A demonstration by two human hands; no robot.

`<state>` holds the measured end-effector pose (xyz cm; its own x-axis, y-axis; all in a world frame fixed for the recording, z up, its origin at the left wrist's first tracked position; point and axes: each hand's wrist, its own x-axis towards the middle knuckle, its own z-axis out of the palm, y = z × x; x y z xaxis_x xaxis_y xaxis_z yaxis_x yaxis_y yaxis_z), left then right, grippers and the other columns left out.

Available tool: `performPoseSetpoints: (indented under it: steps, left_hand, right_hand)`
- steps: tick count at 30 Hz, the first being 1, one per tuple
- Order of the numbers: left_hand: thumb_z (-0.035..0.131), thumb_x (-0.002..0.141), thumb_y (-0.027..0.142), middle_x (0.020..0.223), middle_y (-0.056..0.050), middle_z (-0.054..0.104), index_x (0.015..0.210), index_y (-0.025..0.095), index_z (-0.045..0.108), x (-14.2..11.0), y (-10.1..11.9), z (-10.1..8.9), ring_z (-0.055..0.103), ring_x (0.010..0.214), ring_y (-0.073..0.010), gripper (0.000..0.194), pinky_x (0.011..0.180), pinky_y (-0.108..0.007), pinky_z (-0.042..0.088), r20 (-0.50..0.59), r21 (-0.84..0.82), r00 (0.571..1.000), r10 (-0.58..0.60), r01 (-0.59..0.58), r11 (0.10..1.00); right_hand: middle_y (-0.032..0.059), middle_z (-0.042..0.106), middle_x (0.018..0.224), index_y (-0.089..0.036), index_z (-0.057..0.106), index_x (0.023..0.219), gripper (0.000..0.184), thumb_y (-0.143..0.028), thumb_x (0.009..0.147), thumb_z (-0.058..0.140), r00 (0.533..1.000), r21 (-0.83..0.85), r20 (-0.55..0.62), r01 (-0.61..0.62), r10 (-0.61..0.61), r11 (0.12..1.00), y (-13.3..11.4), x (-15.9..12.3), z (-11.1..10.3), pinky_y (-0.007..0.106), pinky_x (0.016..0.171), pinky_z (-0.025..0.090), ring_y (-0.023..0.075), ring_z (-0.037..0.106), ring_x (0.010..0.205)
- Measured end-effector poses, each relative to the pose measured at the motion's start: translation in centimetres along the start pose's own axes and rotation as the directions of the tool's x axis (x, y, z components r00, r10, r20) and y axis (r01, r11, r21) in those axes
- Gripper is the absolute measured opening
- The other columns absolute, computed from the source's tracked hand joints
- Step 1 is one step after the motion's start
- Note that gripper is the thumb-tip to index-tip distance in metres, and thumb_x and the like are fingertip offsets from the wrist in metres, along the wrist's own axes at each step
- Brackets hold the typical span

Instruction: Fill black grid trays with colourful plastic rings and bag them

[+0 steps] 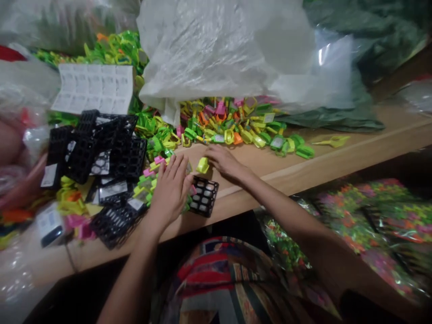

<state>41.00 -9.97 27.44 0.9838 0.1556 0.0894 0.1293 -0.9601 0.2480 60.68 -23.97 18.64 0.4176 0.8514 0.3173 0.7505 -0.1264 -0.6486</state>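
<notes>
The black tray point(204, 196) lies on the bench point(276, 162) near its front edge in the head view, between the 2 hands and just in front of them. Its visible cells hold pale grey pieces; its left side runs under the left hand point(170, 191), where its extent cannot be told. That hand is spread flat, palm down and fingers straight, on a cluster of green, yellow and pink pieces point(143, 181) — it covers them rather than gripping them. The right hand point(222, 163) bends over the bench with its fingertips beside 1 yellow piece point(202, 165); whether it grasps that piece cannot be told.

Behind the hands, a loose heap point(253, 137) of green, yellow, orange and pink pieces spreads along the bench below a white plastic bag point(216, 54). A dark green bag point(364, 94) lies to its right, and 1 yellow clip point(335, 141) sits apart near it.

To the left, more black trays point(126, 155) are piled at angles, some with pale labels or cards among them; a white printed sheet point(96, 92) lies behind the pile. At lower right, clear bags point(351, 220) are filled with multicoloured pieces — blurred, so not countable.
</notes>
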Motion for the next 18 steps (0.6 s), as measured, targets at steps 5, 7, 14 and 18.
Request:
performPoseSetpoints:
  steps: [5, 7, 14, 18]
  left_hand:
    - [0.024, 0.107, 0.041, 0.166, -0.012, 0.034, 0.157, 0.012, 0.035, 0.1, 0.1, 0.1, 0.022, 0.158, -0.0275, 0.058, 0.129, -0.054, 0.015, -0.013, -0.032, 1.000, -0.017, 0.016, 0.999]
    - [0.025, 0.107, 0.040, 0.166, -0.012, 0.034, 0.157, 0.013, 0.035, 0.2, 0.1, 0.1, 0.022, 0.158, -0.0278, 0.057, 0.129, -0.055, 0.014, -0.011, -0.036, 1.000, -0.021, 0.021, 0.999]
    - [0.022, 0.106, 0.040, 0.167, -0.012, 0.033, 0.157, 0.011, 0.035, 0.1, 0.3, -0.1, 0.020, 0.158, -0.0277, 0.059, 0.130, -0.054, 0.012, 0.006, -0.011, 1.000, -0.018, 0.018, 1.000]
    - [0.023, 0.106, 0.039, 0.166, -0.012, 0.033, 0.157, 0.013, 0.034, 0.2, 0.2, 0.1, 0.020, 0.158, -0.0283, 0.059, 0.129, -0.055, 0.013, 0.012, -0.005, 1.000, -0.023, 0.023, 1.000]
  right_hand:
    - [0.0050, 0.070, 0.104, -0.017, 0.069, 0.110, 0.023, -0.018, 0.095, 0.051, 0.985, 0.518, 0.033, -0.162, 0.169, 0.840, -2.9, -3.6, 1.4, 0.034, 0.091, 0.048, 0.0192, 0.062, 0.096]
    - [0.0043, 0.071, 0.101, -0.017, 0.069, 0.110, 0.023, -0.021, 0.094, 0.052, 0.976, 0.615, 0.078, -0.207, 0.202, 0.761, -3.8, -3.9, 3.1, 0.032, 0.088, 0.049, 0.0190, 0.063, 0.094]
    - [0.0030, 0.070, 0.088, -0.017, 0.068, 0.104, 0.020, -0.017, 0.093, 0.052, 0.952, 0.476, 0.100, -0.301, 0.289, 0.826, -4.1, -4.3, 5.7, 0.027, 0.076, 0.048, 0.0178, 0.062, 0.081]
    - [0.0038, 0.071, 0.089, -0.019, 0.068, 0.103, 0.020, -0.014, 0.092, 0.050, 0.934, 0.433, 0.114, -0.354, 0.339, 0.829, -4.1, -4.5, 5.6, 0.027, 0.076, 0.050, 0.0183, 0.064, 0.082]
